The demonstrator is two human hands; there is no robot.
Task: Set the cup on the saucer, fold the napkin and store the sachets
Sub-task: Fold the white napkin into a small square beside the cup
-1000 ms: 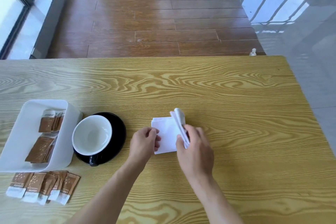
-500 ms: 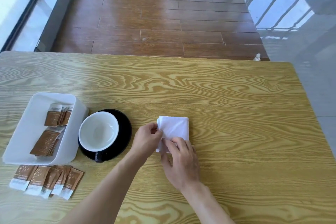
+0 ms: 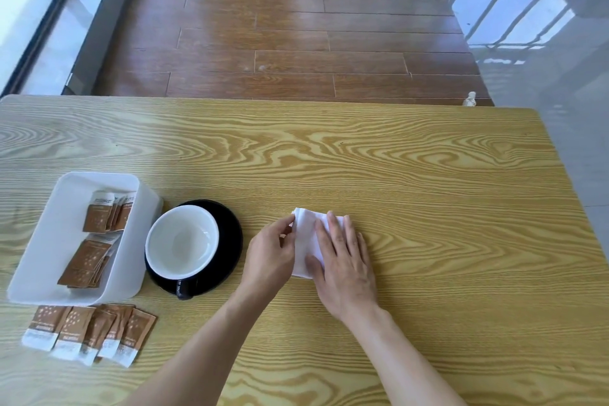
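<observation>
A folded white napkin (image 3: 304,241) lies flat on the wooden table (image 3: 428,191). My right hand (image 3: 342,260) presses down on it with the fingers spread. My left hand (image 3: 272,250) pinches the napkin's left edge. To the left, a black cup with a white inside (image 3: 182,242) stands on a black saucer (image 3: 227,234). A white bin (image 3: 46,247) at the far left holds several brown sachets (image 3: 89,260). More brown sachets (image 3: 89,330) lie in a row on the table in front of the bin.
The table's far edge (image 3: 263,100) borders a brown plank floor. Its right edge (image 3: 566,175) drops to a glossy grey floor. A small white object (image 3: 469,99) sits just past the far right corner.
The right hand folded the raised napkin flap over to the left and now lies flat on the folded napkin. The left hand stayed at the napkin's left edge.
</observation>
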